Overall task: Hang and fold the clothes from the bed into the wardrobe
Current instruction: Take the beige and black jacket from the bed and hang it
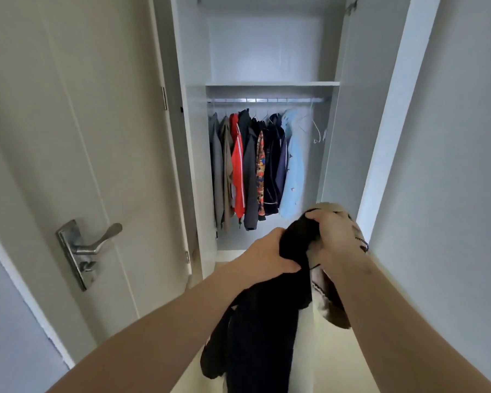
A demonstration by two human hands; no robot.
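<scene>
Before wardrobe [270, 84], dark garment [264, 336] in left hand [267, 251], right hand [336, 232] fingers [313, 214] atop

You hold a black garment [261, 336] bunched up at the top in both hands, your left hand [270, 251] and your right hand [335, 231]. The rest of it hangs down long and loose. A brown garment [335, 307] with a pale inside droops under your right hand, touching the black one. The white wardrobe [271, 83] stands open in front of you. A row of clothes [255, 165] hangs on its rail [267, 100], grey, red, dark and light blue, with bare hangers [318, 131] at the right end.
</scene>
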